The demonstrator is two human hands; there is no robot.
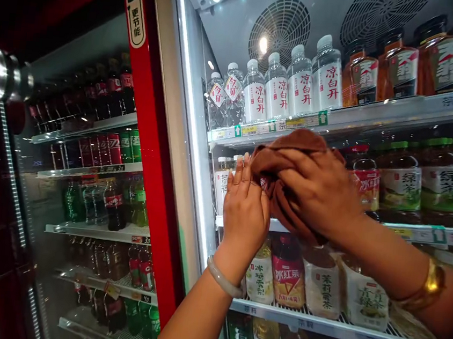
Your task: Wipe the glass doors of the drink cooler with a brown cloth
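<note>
Lit cooler shelves [339,332] rise behind the work. One brown cloth [294,222] is bunched inside the right hand [319,187], fingers curled over it, folds showing above and below. Just left of that grip, the left hand [246,209] is flat, fingers upright. Above stand six clear bottles [279,91]; farther back, two fan grilles [282,27].

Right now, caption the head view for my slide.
Right hand holding a brown cloth, left hand beside it, before shelves of bottled drinks.
</note>
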